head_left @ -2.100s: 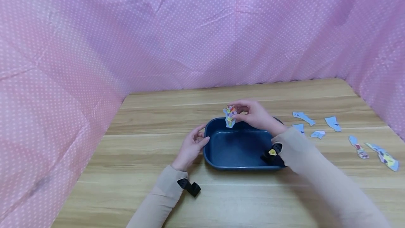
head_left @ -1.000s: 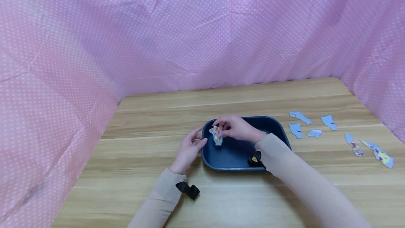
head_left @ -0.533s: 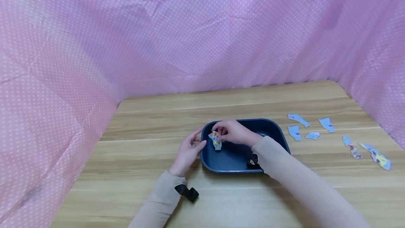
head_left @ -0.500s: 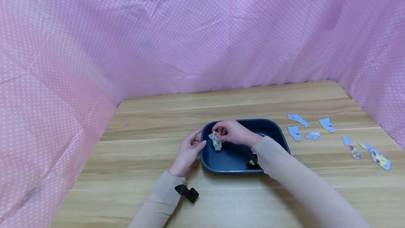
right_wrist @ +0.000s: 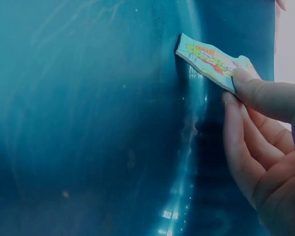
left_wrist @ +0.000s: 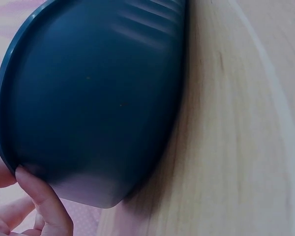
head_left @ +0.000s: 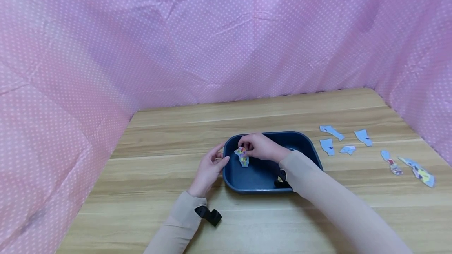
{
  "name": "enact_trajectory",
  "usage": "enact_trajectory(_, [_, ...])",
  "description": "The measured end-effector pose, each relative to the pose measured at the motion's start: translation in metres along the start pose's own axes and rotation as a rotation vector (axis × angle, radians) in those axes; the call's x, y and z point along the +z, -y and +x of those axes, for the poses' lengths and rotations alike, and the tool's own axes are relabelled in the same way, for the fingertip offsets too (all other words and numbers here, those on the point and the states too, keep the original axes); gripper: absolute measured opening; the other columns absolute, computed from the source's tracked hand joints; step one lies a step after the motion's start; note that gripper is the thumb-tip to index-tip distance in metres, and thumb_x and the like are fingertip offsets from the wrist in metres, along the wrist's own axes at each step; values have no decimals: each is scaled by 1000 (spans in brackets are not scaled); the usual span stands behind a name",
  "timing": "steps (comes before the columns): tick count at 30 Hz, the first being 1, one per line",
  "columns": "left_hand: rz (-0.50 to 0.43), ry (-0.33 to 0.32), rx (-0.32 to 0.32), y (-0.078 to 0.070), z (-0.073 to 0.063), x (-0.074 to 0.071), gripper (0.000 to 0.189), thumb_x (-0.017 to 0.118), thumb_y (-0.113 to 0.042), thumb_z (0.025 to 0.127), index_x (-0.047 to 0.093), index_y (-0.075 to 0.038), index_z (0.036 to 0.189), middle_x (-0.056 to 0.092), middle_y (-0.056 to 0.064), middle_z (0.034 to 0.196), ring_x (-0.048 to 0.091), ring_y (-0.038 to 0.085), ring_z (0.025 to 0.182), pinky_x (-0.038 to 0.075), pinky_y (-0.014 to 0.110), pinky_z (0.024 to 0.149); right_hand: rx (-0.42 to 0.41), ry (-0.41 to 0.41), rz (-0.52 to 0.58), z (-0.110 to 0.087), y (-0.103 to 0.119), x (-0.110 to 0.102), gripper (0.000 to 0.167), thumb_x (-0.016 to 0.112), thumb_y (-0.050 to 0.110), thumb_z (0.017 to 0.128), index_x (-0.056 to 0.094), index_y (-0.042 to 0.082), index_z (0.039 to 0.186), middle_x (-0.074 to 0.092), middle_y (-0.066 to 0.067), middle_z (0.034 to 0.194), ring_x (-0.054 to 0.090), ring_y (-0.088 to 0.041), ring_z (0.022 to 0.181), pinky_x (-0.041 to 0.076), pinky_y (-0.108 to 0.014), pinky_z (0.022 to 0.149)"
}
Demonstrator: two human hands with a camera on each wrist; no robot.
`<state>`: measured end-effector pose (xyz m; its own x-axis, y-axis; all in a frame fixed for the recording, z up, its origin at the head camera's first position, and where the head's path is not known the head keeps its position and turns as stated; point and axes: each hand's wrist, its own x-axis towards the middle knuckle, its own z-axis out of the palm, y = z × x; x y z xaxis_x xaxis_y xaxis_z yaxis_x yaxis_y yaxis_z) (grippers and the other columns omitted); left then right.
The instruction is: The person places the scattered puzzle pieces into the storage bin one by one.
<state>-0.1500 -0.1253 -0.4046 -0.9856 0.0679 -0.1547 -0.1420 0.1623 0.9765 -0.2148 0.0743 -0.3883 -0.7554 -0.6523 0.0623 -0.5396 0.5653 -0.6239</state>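
Head view: pink dotted cloth (head_left: 197, 38) filling the upper frame, wood-grain table (head_left: 159, 140) across the lower part. Right of centre, a dark blue tray (head_left: 254, 179) with rounded corners. At its left rim, the left hand (head_left: 208, 168), thumb and fingers pinching the edge. Over the tray's left end, the right hand (head_left: 262, 147), pinching a piece (head_left: 243, 159) by thumb on the face and fingers curled behind. Fine marks on that face, too small to read. Tilted in the right wrist view: thin, wavy-edged, pale blue with orange, green, yellow and red patches. Contact with the tray floor: cannot tell. Far right of the frame, flat on the table: two patterned pieces (head_left: 423, 175); nearer the tray, four bluish pieces (head_left: 327, 147).
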Motion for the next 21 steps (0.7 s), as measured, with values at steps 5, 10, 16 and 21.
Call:
enact_trajectory(5, [0,-1,-2,-1,0,0,48,59,-8,92,48,-14,139,51,7,98,47,11,65,44,22,58,55,1,13,0,0,0,23,71,6,82,65,4,105,60,-2,79,52,-11,69,46,-23,65])
enact_trajectory(10, [-2,-6,6,-1,0,0,48,59,-8,93,47,-13,139,51,6,98,46,11,65,43,23,58,132,16,68,1,-1,2,24,73,7,81,66,4,104,60,-1,74,53,-11,64,45,-23,59])
enact_trajectory(16, [12,-10,5,0,-1,0,48,60,-9,92,48,-13,139,51,7,98,46,12,66,43,23,58,185,23,83,2,-2,5,24,74,9,81,68,5,103,61,-1,73,53,-11,63,45,-23,58])
enact_trajectory(21, [23,-15,-4,1,0,0,48,61,-10,92,49,-14,138,52,7,98,46,13,66,43,22,58,171,0,63,3,-3,7,23,76,11,79,67,5,100,62,1,72,53,-9,64,45,-22,61])
